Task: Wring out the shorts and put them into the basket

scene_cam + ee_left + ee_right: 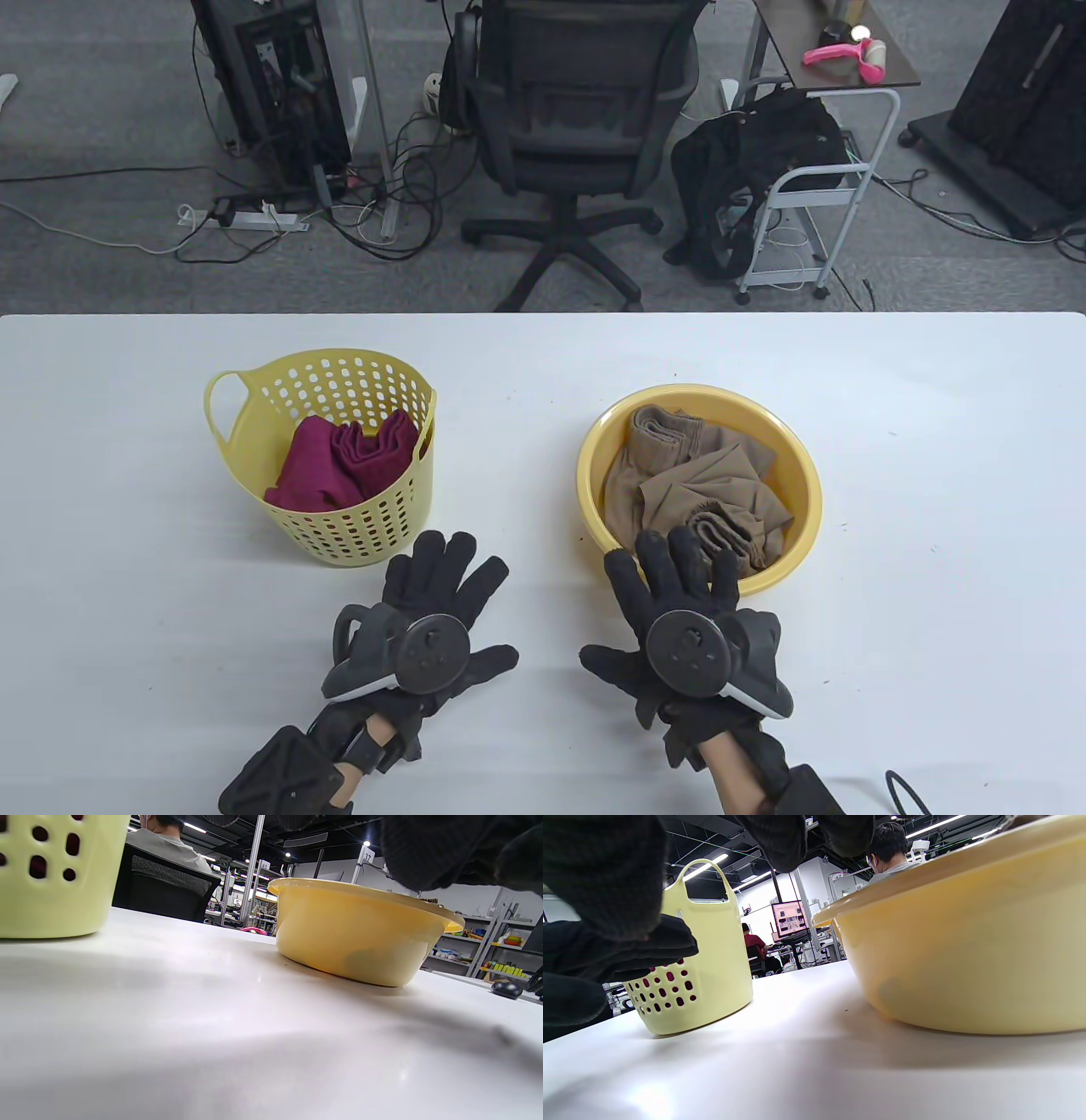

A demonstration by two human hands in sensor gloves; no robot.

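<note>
Crumpled tan shorts (696,484) lie in a yellow basin (802,475) on the right of the table. A pale yellow perforated basket (339,509) stands at the left with a maroon garment (339,463) inside. My right hand (679,586) is spread flat, its fingertips reaching over the basin's near rim beside the shorts, gripping nothing. My left hand (445,590) lies flat and spread on the table just in front of the basket. The basin (360,933) and basket (51,878) show in the left wrist view; the right wrist view has the basket (704,971) and basin (967,955).
The white table (933,552) runs past both containers on either side. Behind its far edge stand an office chair (577,127), a small cart (806,170) and floor cables. People sit at desks in the background of the wrist views.
</note>
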